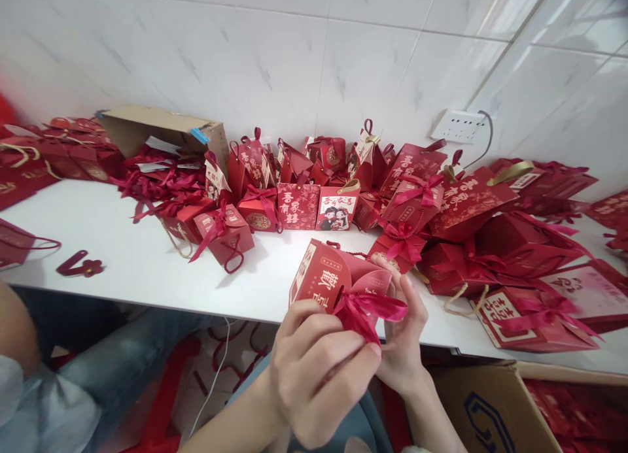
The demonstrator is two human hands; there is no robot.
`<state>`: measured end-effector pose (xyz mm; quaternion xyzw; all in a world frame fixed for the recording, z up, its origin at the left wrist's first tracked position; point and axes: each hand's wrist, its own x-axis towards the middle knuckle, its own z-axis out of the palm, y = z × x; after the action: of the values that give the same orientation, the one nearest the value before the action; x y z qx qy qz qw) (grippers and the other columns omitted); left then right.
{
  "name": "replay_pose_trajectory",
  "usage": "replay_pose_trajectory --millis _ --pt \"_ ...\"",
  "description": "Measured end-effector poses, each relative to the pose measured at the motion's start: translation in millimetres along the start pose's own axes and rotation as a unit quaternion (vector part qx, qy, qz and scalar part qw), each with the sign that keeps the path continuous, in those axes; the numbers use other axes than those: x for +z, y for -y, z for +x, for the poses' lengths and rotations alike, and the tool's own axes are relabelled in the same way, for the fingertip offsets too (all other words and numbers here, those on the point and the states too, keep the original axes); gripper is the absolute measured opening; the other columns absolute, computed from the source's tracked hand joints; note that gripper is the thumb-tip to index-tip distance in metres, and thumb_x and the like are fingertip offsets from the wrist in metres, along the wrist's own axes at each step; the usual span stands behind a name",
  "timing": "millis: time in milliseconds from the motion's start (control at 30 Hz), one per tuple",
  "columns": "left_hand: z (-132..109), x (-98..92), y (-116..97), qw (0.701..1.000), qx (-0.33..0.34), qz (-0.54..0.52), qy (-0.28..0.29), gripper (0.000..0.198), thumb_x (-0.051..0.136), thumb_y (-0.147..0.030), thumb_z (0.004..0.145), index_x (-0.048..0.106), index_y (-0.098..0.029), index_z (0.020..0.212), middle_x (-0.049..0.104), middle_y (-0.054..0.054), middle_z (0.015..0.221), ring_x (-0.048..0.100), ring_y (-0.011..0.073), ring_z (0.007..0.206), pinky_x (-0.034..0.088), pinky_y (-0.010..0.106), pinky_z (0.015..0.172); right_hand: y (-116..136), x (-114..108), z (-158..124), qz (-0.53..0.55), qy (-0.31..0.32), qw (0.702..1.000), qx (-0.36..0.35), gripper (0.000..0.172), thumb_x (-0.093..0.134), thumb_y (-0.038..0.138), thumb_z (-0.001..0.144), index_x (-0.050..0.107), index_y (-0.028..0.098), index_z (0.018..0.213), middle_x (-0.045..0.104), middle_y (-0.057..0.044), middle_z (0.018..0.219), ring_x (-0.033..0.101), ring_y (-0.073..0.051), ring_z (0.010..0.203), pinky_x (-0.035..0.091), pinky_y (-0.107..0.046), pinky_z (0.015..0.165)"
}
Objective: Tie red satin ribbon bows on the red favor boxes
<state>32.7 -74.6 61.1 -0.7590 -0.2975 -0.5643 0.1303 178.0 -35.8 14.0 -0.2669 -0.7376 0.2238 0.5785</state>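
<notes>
A red gift box point(356, 268) with gold characters is held tilted over the table's front edge. A magenta ribbon bow point(373, 304) is tied at its top. My left hand point(321, 368) is closed, its fingers curled at the near side of the bow and pinching the ribbon; the fingertips are partly hidden. My right hand point(406, 322) grips the box from the right, with fingers behind it and the thumb hidden. Just behind stands another red box with a bow point(400, 244).
Many red gift boxes point(297, 204) line the white table point(122, 257) along the tiled wall. A cardboard carton point(167, 123) holds ribbons at the back left. Another carton point(490, 407) stands below right. A person's leg point(132, 361) is at left; a power strip point(458, 126) hangs behind.
</notes>
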Motion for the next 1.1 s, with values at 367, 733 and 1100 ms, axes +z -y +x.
replay_pose_trajectory --millis 367,733,1100 --pt "15.4 -16.8 20.8 0.972 -0.224 0.075 -0.017 0.009 0.063 -0.01 0.076 0.059 -0.016 0.081 0.062 -0.001 0.071 0.056 0.011 0.069 0.047 0.026 0.07 0.4 -8.6 -0.6 -0.004 0.02 1.0 0.006 0.105 0.078 0.011 0.062 0.015 0.033 0.142 0.027 -0.012 0.146 0.032 -0.033 0.133 0.035 -0.058 0.103" --pt "-18.2 48.9 83.5 0.854 -0.377 0.001 0.357 0.018 0.045 -0.023 0.085 0.061 -0.015 0.086 0.067 0.006 0.084 0.063 0.0195 0.08 0.048 0.032 0.073 -4.9 -65.9 -8.7 -0.174 -0.067 0.977 0.103 0.101 0.082 0.023 0.058 0.024 0.031 0.14 0.032 -0.012 0.144 0.034 -0.029 0.133 0.033 -0.054 0.104" --pt "-73.8 130.9 44.7 0.84 -0.049 -0.045 0.538 0.07 0.061 -0.024 0.069 0.038 -0.015 0.135 0.035 0.014 0.146 0.027 0.0283 0.137 0.026 0.049 0.112 11.8 -145.1 -32.7 0.149 -0.284 0.9 0.295 0.05 0.037 0.066 0.083 0.062 0.032 0.109 0.069 -0.004 0.104 0.065 -0.025 0.094 0.052 -0.052 0.083"
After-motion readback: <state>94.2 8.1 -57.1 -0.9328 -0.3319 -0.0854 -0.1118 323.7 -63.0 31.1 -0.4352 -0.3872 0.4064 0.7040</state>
